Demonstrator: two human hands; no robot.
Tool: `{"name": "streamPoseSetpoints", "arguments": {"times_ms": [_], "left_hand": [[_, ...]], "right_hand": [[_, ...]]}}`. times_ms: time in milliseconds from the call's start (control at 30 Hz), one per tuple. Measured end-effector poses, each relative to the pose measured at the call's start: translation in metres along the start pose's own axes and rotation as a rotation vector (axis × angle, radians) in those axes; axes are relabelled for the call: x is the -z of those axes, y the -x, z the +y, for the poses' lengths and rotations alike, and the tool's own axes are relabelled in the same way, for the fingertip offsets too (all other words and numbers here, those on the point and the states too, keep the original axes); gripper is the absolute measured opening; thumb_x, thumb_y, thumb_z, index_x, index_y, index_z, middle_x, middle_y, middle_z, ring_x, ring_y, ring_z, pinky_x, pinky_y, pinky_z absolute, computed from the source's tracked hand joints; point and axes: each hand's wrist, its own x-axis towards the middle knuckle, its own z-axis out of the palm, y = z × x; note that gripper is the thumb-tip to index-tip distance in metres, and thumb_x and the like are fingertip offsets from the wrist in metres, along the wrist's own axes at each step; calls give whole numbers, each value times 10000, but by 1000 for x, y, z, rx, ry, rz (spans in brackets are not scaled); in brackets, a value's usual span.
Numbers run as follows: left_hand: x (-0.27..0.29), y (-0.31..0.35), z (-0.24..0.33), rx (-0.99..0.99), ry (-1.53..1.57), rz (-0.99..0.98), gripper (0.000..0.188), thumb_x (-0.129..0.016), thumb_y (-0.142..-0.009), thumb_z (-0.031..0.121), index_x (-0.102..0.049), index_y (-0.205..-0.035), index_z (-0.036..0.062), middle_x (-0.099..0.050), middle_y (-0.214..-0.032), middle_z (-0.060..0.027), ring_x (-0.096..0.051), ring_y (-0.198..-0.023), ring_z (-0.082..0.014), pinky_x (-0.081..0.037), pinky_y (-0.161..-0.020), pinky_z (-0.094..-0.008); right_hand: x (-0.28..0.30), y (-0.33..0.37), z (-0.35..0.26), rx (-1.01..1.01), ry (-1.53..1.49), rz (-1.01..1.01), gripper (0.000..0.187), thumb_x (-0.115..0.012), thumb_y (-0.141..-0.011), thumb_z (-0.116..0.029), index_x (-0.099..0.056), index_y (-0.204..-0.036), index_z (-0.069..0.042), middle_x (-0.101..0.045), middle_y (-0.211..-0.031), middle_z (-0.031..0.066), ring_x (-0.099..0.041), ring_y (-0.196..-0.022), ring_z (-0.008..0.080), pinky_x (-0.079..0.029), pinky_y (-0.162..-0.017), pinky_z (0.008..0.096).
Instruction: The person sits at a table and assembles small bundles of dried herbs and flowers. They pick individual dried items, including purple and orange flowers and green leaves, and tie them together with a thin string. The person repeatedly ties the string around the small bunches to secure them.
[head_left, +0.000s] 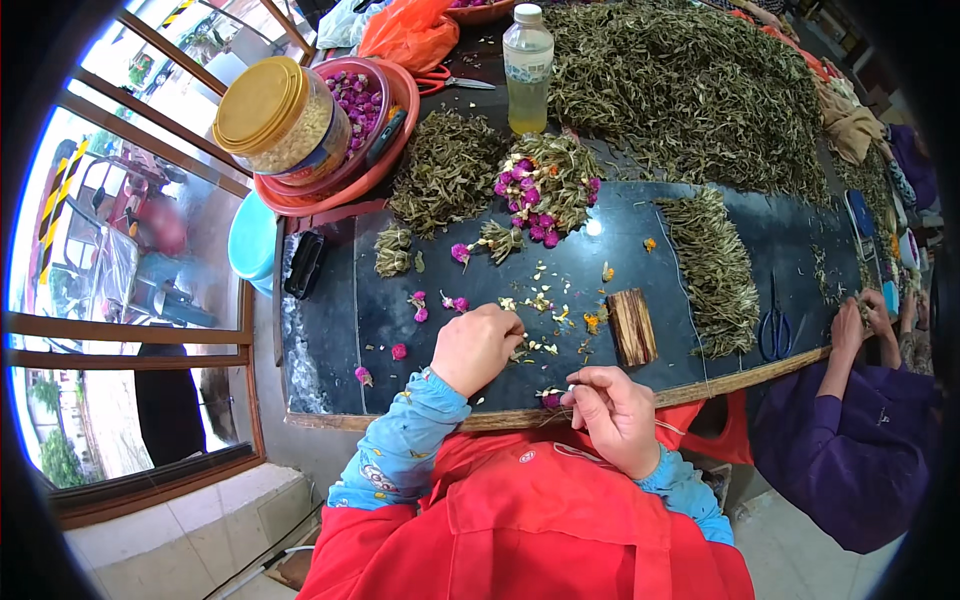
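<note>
My left hand [476, 348] is on the dark tabletop, its fingers closed and pressed down among small pale buds [541, 303]; what they grip is hidden. Near the table's front edge, my right hand [615, 418] holds thumb and forefinger in a pinch. Something thin seems to be between them, too fine to name. Just left of those fingertips lies a purple flower head [551, 398]. More purple flower heads [418, 306] are scattered left of my left hand. A wooden block [632, 327] and orange petals [592, 323] lie beyond my right hand.
Bundled dried leaves with purple flowers [548, 190] stand farther back, beside a bottle [528, 70]. A lidded jar [275, 115] sits in red basins [405, 100]. A long leaf row [712, 270] and blue-handled scissors [775, 330] lie right, near a co-worker in purple [850, 450].
</note>
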Motion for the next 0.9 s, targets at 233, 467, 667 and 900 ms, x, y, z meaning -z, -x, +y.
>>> {"name": "streamPoseSetpoints", "arguments": {"times_ms": [233, 467, 667, 900], "left_hand": [[13, -3, 12, -38, -3, 17, 93, -713, -814, 190, -717, -850, 104, -664, -840, -80, -669, -767, -291, -527, -667, -397], [-5, 1, 22, -153, 5, 11, 113, -729, -822, 218, -701, -865, 116, -650, -842, -64, -664, -777, -276, -534, -654, -396], [-10, 1, 27, -115, -4, 56, 101, -719, -857, 164, -709, -919, 85, -669, -849, -66, -669, -736, -230, -541, -644, -364], [19, 12, 37, 382, 1557, -300, 187, -682, -937, 81, -644, -1100, -1, -693, -975, -58, -641, -786, -90, -514, -643, -207]], "right_hand": [[6, 4, 2, 10, 14, 0, 127, -539, -990, -3, -577, -1087, 70, -694, -818, 110, -608, -599, 76, -492, -550, 217], [7, 4, 4, 4, 18, -15, 124, -533, -988, 1, -579, -1079, 70, -695, -820, 114, -603, -592, 74, -492, -545, 220], [5, 6, 5, -19, -10, 42, 127, -593, -970, -28, -627, -1067, 47, -704, -806, 92, -646, -604, 90, -501, -534, 228], [-1, 0, 3, 42, 75, 94, 157, -650, -922, 11, -696, -1072, 20, -720, -863, 110, -666, -611, 101, -522, -529, 232]]}}
